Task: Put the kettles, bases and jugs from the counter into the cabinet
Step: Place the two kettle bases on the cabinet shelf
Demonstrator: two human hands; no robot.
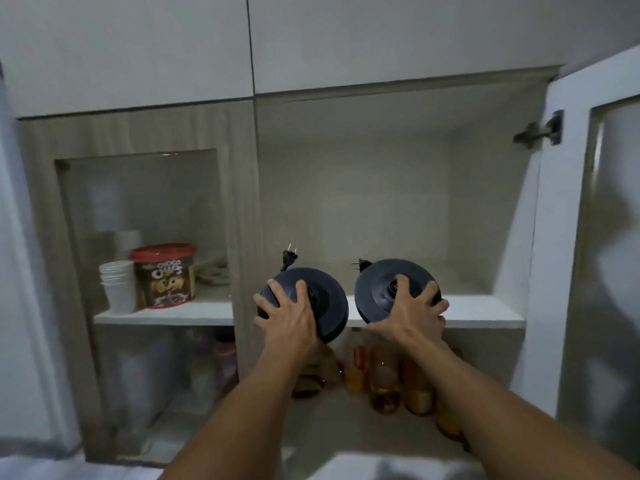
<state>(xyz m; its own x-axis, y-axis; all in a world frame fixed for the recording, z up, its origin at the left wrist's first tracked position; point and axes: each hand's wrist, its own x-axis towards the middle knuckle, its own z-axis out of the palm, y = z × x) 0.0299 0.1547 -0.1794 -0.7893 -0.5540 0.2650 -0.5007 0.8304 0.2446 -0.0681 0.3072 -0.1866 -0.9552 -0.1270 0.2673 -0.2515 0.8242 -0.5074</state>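
Two round dark kettle bases are held up at the front edge of the cabinet's white upper shelf (485,311). My left hand (287,315) grips the left base (329,306), whose plug (290,258) sticks up behind it. My right hand (414,311) grips the right base (375,289), with its plug (360,265) at the upper left. Both bases are tilted toward me and lie partly over the shelf edge. No kettle or jug is in view.
The cabinet's right door (595,237) stands open, its hinge (538,129) at the top. The left glass door (145,237) is closed; behind it are stacked white cups (117,285) and a cereal tub (164,275). Several bottles (384,382) stand on the lower shelf.
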